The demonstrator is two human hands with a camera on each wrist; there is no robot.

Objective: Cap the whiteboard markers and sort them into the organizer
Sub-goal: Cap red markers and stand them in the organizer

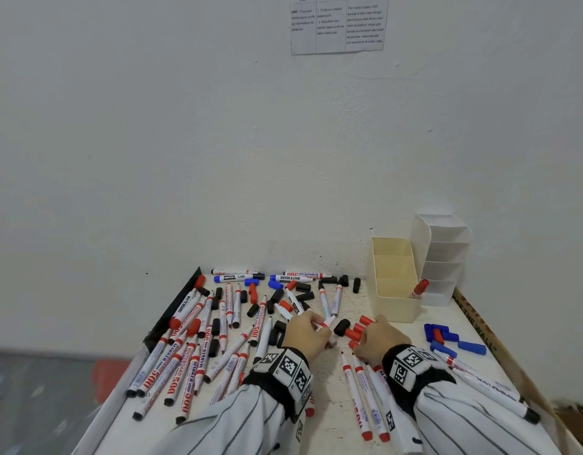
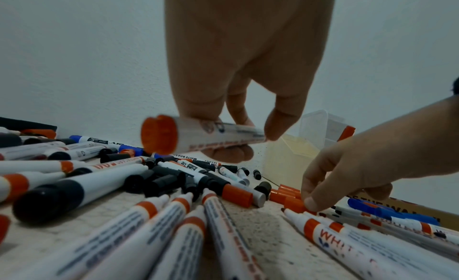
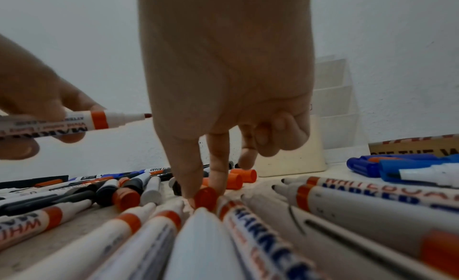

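My left hand (image 1: 303, 333) grips an uncapped red whiteboard marker (image 2: 211, 134) just above the table, with its tip (image 3: 147, 115) pointing right. My right hand (image 1: 378, 342) reaches down beside it and pinches a loose red cap (image 3: 206, 199) lying on the table among other red caps (image 1: 357, 330). Many uncapped red markers (image 1: 185, 356) lie scattered to the left and near me. A cream organizer (image 1: 393, 303) stands at the back right with one capped red marker (image 1: 418, 289) in its front compartment. A white tiered organizer (image 1: 442, 254) stands behind it.
Blue caps (image 1: 447, 339) lie in a cluster at the right. Black caps (image 1: 303, 295) and blue markers (image 1: 237, 278) lie near the wall. A cardboard strip (image 1: 480, 330) runs along the table's right edge, and a black strip (image 1: 175, 310) along the left edge.
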